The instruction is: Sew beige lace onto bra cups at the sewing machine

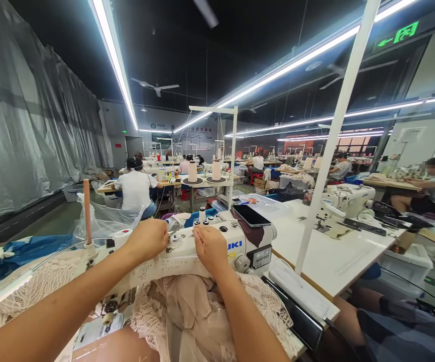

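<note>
A white sewing machine [186, 266] with a blue logo stands in front of me. My left hand [150, 240] is closed beside the tension discs [177, 240] on the machine's top. To the right of the discs, my right hand [210, 245] is closed too, its thumb and fingertips pressed together near the dark-topped thread guides [207, 219]. Whatever lies between the fingers of either hand is too small to see. Beige lace fabric [191, 314] is bunched under the machine's arm, below my hands.
A phone [250, 216] lies on the machine's right end. Thread cones [192, 172] stand on a rack beyond. A white post [334, 130] rises at right, beside another sewing machine [347, 201]. Several co-workers sit around; one in a white shirt [137, 188] is ahead.
</note>
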